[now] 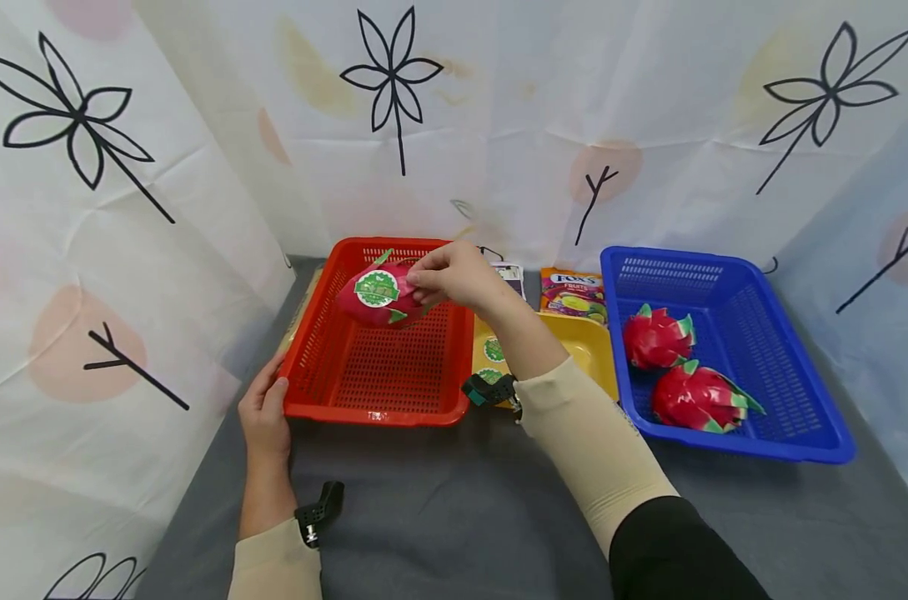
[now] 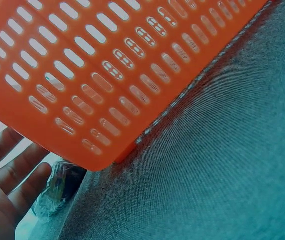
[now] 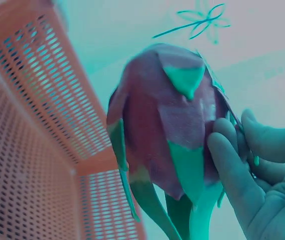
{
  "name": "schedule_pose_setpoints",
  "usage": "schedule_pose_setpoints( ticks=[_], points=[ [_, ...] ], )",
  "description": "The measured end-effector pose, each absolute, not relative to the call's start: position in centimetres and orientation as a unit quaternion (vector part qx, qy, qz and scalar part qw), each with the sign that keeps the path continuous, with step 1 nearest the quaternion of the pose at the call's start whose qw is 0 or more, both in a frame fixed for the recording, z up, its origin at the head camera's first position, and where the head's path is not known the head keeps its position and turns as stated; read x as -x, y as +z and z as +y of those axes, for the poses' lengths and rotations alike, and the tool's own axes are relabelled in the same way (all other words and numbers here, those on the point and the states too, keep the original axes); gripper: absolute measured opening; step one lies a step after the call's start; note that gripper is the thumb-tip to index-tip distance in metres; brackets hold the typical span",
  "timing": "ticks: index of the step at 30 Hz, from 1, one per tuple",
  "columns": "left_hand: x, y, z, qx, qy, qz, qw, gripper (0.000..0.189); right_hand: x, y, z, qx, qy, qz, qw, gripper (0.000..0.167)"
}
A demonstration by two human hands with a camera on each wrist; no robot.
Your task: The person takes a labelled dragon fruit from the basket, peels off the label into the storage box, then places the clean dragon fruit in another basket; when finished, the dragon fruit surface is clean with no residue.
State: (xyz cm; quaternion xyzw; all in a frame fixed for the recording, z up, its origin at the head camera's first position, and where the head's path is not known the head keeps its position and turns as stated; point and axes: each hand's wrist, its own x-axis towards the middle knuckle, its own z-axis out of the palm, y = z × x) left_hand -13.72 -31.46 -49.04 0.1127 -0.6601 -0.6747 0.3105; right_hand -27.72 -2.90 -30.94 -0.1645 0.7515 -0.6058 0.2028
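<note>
My right hand (image 1: 457,275) pinches a red dragon fruit (image 1: 359,310) by one of its leafy scales, above the far part of the red basket (image 1: 377,417). A round green-and-white sticker (image 1: 377,288) shows on the fruit's side. In the right wrist view the thumb and fingers meet at the fruit's edge, with its green-tipped scales (image 3: 185,170) hanging down. At the basket's near left corner my left hand (image 1: 266,417) touches the rim. The left wrist view shows that hand's fingers (image 2: 20,162) spread and fairly straight beside the basket wall.
Two dragon fruits (image 1: 658,337) lie in the blue basket (image 1: 739,448) at right. Between the baskets is a yellow tray (image 1: 592,354), with a sheet of round green stickers (image 1: 494,350) at its left. Behind stands a FOX'S candy bag (image 1: 572,293). Patterned cloth (image 1: 499,108) hangs at the back.
</note>
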Motion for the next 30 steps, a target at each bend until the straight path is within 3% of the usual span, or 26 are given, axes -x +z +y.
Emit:
schedule_pose_setpoints(
  ticks=[16,30],
  points=[
    [13.5,-49.1,-31.1,-0.124,-0.680,-0.654,0.307,0.040,20.6,-30.1,6.6,0.089,-0.718,0.683,0.100,0.015],
    [13.8,-49.0,-31.1,-0.109,-0.687,-0.647,0.313,0.040,13.6,-31.1,11.5,0.010,-0.702,0.711,0.042,0.026]
  ],
)
